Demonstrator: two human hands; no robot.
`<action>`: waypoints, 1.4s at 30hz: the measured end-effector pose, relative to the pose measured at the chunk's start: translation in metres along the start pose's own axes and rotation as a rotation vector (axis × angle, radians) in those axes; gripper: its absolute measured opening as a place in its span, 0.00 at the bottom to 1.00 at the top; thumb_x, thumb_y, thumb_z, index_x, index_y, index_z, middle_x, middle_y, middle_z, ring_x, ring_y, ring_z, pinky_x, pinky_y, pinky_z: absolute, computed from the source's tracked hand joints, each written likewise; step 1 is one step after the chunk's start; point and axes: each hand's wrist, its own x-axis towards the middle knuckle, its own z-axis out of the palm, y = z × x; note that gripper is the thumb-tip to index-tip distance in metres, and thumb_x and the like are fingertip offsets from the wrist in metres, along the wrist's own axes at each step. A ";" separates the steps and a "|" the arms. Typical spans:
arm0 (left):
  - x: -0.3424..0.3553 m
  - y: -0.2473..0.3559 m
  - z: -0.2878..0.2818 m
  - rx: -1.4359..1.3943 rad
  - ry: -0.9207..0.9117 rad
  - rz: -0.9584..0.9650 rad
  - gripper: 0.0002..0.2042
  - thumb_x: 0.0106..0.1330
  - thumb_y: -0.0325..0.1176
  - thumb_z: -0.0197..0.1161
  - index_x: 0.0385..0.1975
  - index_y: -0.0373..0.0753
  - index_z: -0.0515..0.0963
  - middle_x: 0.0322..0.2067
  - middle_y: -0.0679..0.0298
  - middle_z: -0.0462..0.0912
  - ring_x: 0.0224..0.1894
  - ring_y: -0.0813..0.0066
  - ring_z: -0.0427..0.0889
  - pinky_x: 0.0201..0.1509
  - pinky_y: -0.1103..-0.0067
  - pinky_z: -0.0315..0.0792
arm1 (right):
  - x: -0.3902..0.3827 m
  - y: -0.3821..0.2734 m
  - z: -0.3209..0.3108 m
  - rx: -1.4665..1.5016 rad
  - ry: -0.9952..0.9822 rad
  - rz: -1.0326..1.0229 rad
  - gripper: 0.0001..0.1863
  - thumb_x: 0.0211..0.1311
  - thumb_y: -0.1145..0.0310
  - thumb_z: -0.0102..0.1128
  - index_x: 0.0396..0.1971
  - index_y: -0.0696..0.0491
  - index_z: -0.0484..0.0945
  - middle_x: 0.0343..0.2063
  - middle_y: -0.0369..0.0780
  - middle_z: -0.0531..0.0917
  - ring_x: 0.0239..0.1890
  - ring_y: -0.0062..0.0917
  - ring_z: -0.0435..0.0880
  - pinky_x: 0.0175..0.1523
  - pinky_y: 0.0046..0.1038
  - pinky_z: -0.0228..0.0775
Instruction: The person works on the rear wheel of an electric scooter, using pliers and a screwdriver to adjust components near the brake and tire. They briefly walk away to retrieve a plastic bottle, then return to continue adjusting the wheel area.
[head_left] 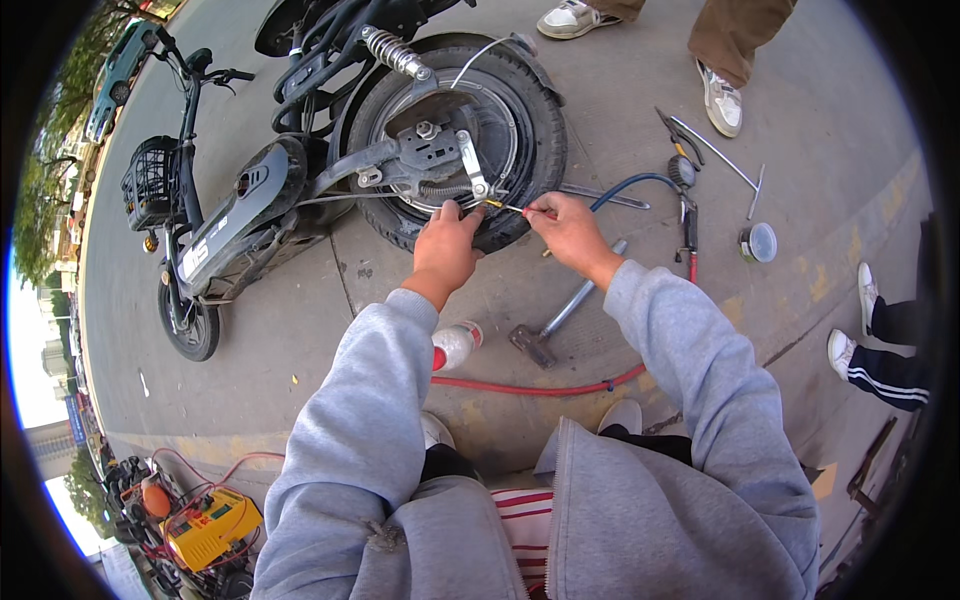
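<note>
An electric scooter point(240, 215) lies on its side, its rear wheel point(553, 130) close in front of me. At the wheel's near edge my left hand point(447, 250) has its fingers bent together beside the brake arm point(470, 160) and brake cable point(350, 197); what its fingertips grip is hidden. My right hand point(577, 235) pinches a thin rod point(513, 208), reddish near the fingertips, which points left toward a small yellow piece point(493, 203) by the brake arm's end. Too little of the rod shows to name its kind.
A hammer point(570, 310), a white-and-red bottle point(458, 345) and a red hose point(530, 391) lie near my feet. To the right are an air gauge point(683, 175), pliers point(677, 135), a T-handled tool point(720, 155) and a small tub point(760, 242). People stand at the far side and right.
</note>
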 end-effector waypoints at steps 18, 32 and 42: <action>0.002 0.005 -0.002 0.036 -0.003 0.006 0.33 0.50 0.36 0.75 0.61 0.52 0.73 0.46 0.59 0.72 0.51 0.60 0.75 0.52 0.68 0.74 | 0.002 0.001 -0.001 0.049 0.017 -0.037 0.11 0.63 0.68 0.63 0.36 0.62 0.79 0.28 0.42 0.83 0.29 0.20 0.79 0.36 0.26 0.72; 0.001 0.006 -0.002 0.029 0.010 0.001 0.34 0.49 0.36 0.75 0.61 0.52 0.73 0.46 0.60 0.72 0.52 0.61 0.75 0.52 0.68 0.74 | 0.002 -0.003 -0.002 -0.039 0.046 -0.145 0.11 0.63 0.68 0.63 0.37 0.62 0.79 0.28 0.43 0.83 0.30 0.21 0.80 0.38 0.27 0.73; 0.001 0.005 0.001 -0.001 0.014 -0.018 0.34 0.49 0.35 0.75 0.61 0.53 0.73 0.46 0.60 0.72 0.52 0.60 0.75 0.52 0.68 0.74 | 0.017 -0.010 -0.017 0.637 -0.409 0.599 0.16 0.68 0.61 0.58 0.35 0.62 0.81 0.19 0.31 0.73 0.18 0.14 0.65 0.25 0.19 0.55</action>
